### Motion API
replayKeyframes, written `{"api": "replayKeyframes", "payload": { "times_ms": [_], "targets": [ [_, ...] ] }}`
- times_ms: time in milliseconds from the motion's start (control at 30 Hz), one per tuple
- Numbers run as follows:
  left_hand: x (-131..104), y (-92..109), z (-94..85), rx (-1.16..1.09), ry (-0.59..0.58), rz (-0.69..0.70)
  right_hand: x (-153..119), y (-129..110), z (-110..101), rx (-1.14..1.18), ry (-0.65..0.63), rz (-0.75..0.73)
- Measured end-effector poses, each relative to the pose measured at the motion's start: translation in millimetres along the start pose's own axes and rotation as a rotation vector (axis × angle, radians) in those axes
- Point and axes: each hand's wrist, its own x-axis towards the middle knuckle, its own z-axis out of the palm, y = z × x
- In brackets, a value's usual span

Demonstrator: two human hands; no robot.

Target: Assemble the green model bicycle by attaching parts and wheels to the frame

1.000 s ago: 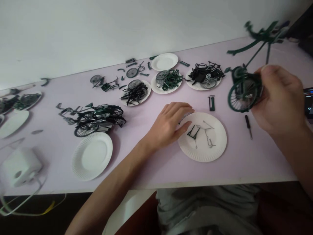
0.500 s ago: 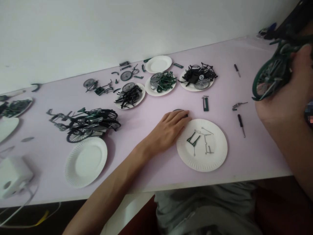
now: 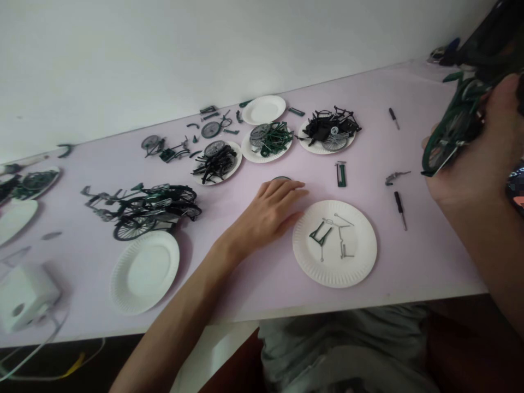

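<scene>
My right hand (image 3: 478,147) is at the far right, its fingers wrapped round a green model bicycle (image 3: 444,136) whose wheel points toward the table. My left hand (image 3: 272,210) rests near the middle, palm down with fingers spread. Just beyond its knuckles a dark rounded part (image 3: 281,178) shows, mostly covered by the hand. Beside its thumb lies a white paper plate (image 3: 356,267) with a green U-shaped part (image 3: 320,233) and several thin metal pieces. A small green part (image 3: 340,174) sits beyond that plate.
Two screwdrivers (image 3: 400,210) and a small grey part (image 3: 396,177) lie at the right. Plates of bicycle parts (image 3: 272,139) line the back. Model bicycles (image 3: 151,210) stand left, behind a bare plate (image 3: 147,273). A white box (image 3: 28,297) is far left.
My left hand has shifted a little left with the dark part near its fingers, and its fingers are more spread. The bicycle in my right hand has tilted slightly.
</scene>
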Motion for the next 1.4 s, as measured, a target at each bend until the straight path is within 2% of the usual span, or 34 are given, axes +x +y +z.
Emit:
{"api": "replayKeyframes", "payload": {
  "times_ms": [33, 100, 200, 267, 367, 433, 533, 633, 767, 933, 1100, 1233, 1400],
  "targets": [
    [0.9, 4.1, 0.3, -0.010, -0.007, 0.042, -3.6, -2.7, 4.5, 0.052, 0.072, -0.034],
    [2.6, 11.8, 1.5, -0.041, -0.046, 0.105, -11.3, -8.9, 12.6, 0.077, 0.107, -0.032],
    [3.8, 18.5, 4.3, -0.088, -0.119, 0.143, -21.1, -15.9, 19.4, 0.082, 0.061, 0.025],
    [3.6, 19.3, 5.4, -0.096, -0.140, 0.137, -26.6, -17.5, 19.6, 0.067, -0.034, 0.082],
    [2.6, 18.1, 5.4, -0.059, -0.115, 0.094, -36.9, -17.0, 17.0, -0.026, -0.263, 0.171],
    [2.4, 16.7, 4.9, -0.029, -0.045, 0.049, -45.3, -17.5, 16.2, -0.149, -0.416, 0.174],
    [2.6, 13.0, 4.6, -0.034, 0.121, -0.069, -57.7, -21.0, 18.7, -0.335, -0.578, 0.131],
    [2.5, 8.6, 4.7, -0.104, 0.237, -0.175, -67.0, -25.1, 22.4, -0.391, -0.730, 0.171],
    [2.0, 8.4, 5.0, -0.190, 0.277, -0.126, -73.6, -25.8, 24.1, -0.387, -0.876, 0.206],
    [4.0, 14.9, 5.4, -0.162, 0.294, -0.018, -76.0, -24.4, 25.0, -0.368, -0.900, 0.236],
    [6.3, 18.2, 7.0, -0.159, 0.366, -0.003, -78.2, -23.1, 26.4, -0.322, -0.851, 0.321],
    [6.7, 19.7, 9.7, -0.163, 0.367, 0.010, -83.1, -18.4, 26.3, -0.262, -0.800, 0.395],
    [8.0, 22.7, 13.1, -0.209, 0.415, 0.028, -89.0, -17.4, 26.9, -0.171, -0.849, 0.509]
  ]
}}
